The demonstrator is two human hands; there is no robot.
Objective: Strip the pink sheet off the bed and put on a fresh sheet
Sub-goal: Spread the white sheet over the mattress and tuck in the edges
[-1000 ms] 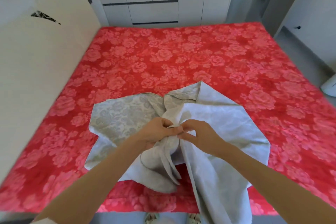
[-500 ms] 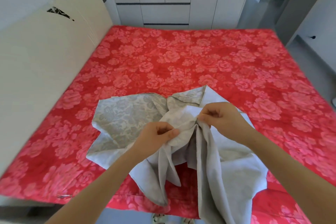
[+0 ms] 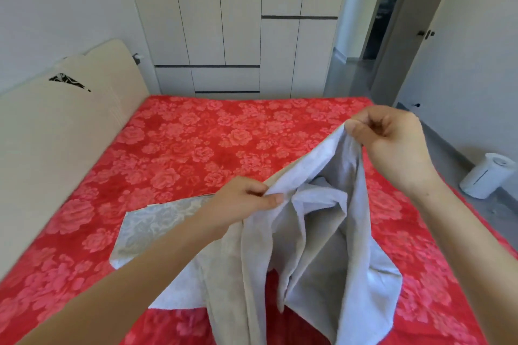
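A grey sheet [image 3: 316, 235] with a faint floral pattern hangs bunched over the near part of the bed, partly lying on it at the left. My left hand [image 3: 244, 202] pinches its top edge low and near the middle. My right hand [image 3: 389, 140] grips the same edge higher up and to the right, so the edge runs taut between them. The bed [image 3: 196, 148] is covered in a red-pink cloth with a rose print, spread flat.
A beige padded headboard [image 3: 56, 126] runs along the left side of the bed. White wardrobe doors [image 3: 224, 22] stand behind the far edge. An open doorway [image 3: 372, 22] is at the back right. A white cylindrical appliance [image 3: 487, 175] sits on the grey floor to the right.
My hands have moved apart along the sheet's edge. The right hand rose and went to the right, lifting the cloth. The view tilted upward, showing more of the wardrobe.
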